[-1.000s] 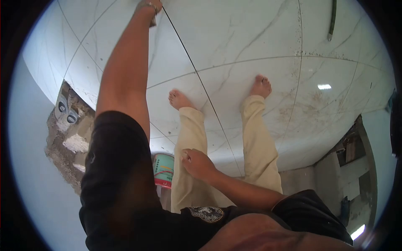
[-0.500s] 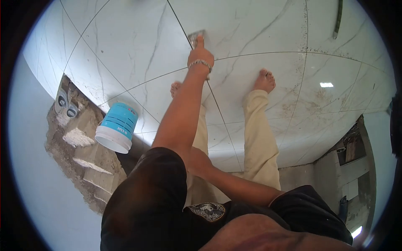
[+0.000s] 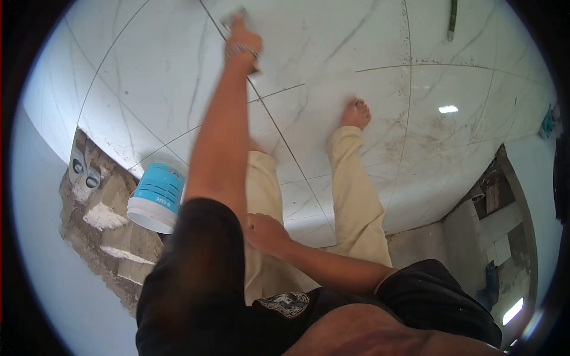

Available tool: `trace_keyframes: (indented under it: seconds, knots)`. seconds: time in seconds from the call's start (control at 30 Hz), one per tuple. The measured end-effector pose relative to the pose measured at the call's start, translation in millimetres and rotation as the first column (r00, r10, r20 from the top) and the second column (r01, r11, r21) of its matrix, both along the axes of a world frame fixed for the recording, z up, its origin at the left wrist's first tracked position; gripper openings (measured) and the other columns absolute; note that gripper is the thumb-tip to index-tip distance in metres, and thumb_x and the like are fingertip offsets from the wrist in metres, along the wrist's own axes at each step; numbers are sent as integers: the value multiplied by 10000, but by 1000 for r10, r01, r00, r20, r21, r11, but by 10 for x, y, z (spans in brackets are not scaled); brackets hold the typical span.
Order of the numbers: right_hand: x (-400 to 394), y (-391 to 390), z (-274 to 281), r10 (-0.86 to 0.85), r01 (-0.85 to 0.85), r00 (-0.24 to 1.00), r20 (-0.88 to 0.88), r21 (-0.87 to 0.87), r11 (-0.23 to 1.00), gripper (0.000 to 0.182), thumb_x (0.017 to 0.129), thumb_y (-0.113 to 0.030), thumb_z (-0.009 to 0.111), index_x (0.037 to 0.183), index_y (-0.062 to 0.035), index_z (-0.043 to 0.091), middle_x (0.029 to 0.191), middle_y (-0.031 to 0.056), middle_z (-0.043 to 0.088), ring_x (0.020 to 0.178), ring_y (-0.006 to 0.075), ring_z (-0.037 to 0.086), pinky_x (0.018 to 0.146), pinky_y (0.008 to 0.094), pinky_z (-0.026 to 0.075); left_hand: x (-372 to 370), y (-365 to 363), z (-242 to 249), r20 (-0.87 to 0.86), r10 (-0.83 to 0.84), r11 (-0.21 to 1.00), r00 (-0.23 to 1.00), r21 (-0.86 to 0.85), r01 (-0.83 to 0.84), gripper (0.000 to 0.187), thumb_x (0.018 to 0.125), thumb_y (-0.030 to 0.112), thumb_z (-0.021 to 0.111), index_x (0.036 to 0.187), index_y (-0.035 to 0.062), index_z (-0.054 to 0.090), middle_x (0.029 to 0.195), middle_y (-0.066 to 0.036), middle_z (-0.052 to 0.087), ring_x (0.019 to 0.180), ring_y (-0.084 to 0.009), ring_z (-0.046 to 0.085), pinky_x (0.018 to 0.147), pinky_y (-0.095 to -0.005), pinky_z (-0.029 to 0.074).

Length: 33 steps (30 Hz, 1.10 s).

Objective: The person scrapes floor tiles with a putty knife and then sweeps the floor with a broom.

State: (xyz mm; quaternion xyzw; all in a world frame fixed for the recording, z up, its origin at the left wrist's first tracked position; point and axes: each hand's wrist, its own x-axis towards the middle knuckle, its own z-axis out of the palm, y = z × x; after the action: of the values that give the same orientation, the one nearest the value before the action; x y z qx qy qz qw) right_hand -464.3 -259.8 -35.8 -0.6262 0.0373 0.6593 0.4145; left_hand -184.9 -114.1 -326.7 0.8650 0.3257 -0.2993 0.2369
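My left hand (image 3: pixel 243 44), with a beaded bracelet at the wrist, is closed around a flat scraper or trowel. Its thin blade (image 3: pixel 233 19) lies against the marbled floor tiles (image 3: pixel 332 35), close to a dark joint line, slightly blurred. The handle end shows below the wrist. My right hand (image 3: pixel 267 235) is curled closed by my left knee, next to my left forearm. Nothing shows in it, though its fingertips are partly hidden.
A blue and white bucket (image 3: pixel 155 199) is tilted at the left, beside rough broken steps (image 3: pixel 122 246) and a pair of sandals (image 3: pixel 83 171). A dark strip (image 3: pixel 452 21) lies at the upper right. My bare right foot (image 3: pixel 356 113) rests on the dusty tiles.
My left hand has moved forward and to the left along the joint with the scraper. The whole view has shifted a little. My right hand remains near my left knee.
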Motion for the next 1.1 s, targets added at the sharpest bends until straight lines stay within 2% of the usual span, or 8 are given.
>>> trace_keyframes:
  seconds: [0.17, 0.27, 0.47, 0.6, 0.83, 0.9, 1.07, 1.1]
  knots:
    - [154, -12, 93, -38, 34, 994, -101, -35, 999, 275, 881, -279, 524, 974, -33, 607, 948, 209, 626, 944, 388, 599, 838, 504, 461, 1127, -195, 996, -115, 339, 918, 934, -175, -355, 467, 961, 126, 326, 1419, 211, 360, 1149, -271, 611, 1024, -384, 639, 761, -470, 584]
    - [198, -12, 108, -130, 128, 991, -40, -34, 991, 309, 896, -294, 523, 1053, -45, 619, 971, 186, 632, 967, 368, 601, 856, 489, 459, 258, -157, 103, -84, -278, 961, 957, -31, 276, 605, 901, 180, 404, 1483, 272, 269, 1125, -299, 619, 1028, -418, 629, 920, -498, 477]
    - [404, -62, 167, -40, 40, 999, -30, -1, 999, 347, 920, -301, 508, 1137, -49, 610, 999, 172, 640, 978, 353, 605, 872, 481, 453, -1736, -494, 803, -507, -618, 760, 601, -190, 621, 675, 932, 82, 400, 1502, 376, 187, 1106, -209, 571, 945, -345, 651, 809, -451, 534]
    - [406, -104, 186, -76, 77, 996, -50, 11, 997, 359, 920, -306, 507, 1141, -43, 614, 1011, 178, 644, 980, 351, 609, 868, 476, 459, -1563, -590, 726, -442, -662, 720, 605, -153, 676, 692, 929, 86, 421, 1497, 401, 182, 1092, -200, 562, 908, -354, 656, 760, -443, 547]
    - [258, -86, 232, -157, 157, 986, -50, 8, 988, 363, 907, -302, 528, 1130, -31, 621, 1001, 181, 653, 974, 356, 609, 867, 466, 463, 392, -1716, 370, -50, -733, 677, 678, 34, 735, 599, 930, 132, 400, 1463, 376, 277, 1045, -223, 609, 909, -369, 655, 785, -475, 535]
    - [293, -145, 250, -157, 157, 986, -56, -8, 988, 365, 903, -296, 541, 1136, -26, 621, 1005, 184, 652, 975, 362, 607, 873, 460, 465, 1016, -1868, 240, 116, -696, 718, 709, 115, 687, 477, 963, 75, 332, 1419, 201, 385, 1125, -235, 635, 1002, -354, 656, 812, -438, 560]
    - [552, -225, 199, -191, 191, 980, -62, -7, 982, 357, 901, -288, 539, 1127, -24, 622, 982, 177, 649, 948, 358, 606, 855, 461, 466, 1369, -1158, 352, 29, -775, 621, 632, 226, 751, 405, 946, 72, 382, 1335, 124, 478, 1064, -190, 671, 926, -353, 664, 800, -445, 537]
    - [568, -220, 237, -200, 201, 978, -64, 11, 980, 357, 901, -288, 539, 1127, -24, 622, 982, 177, 649, 948, 358, 606, 855, 461, 466, 1109, -943, 289, -55, -753, 639, 656, 175, 749, 500, 933, 97, 383, 1407, 253, 357, 1060, -213, 644, 926, -364, 658, 797, -471, 530]
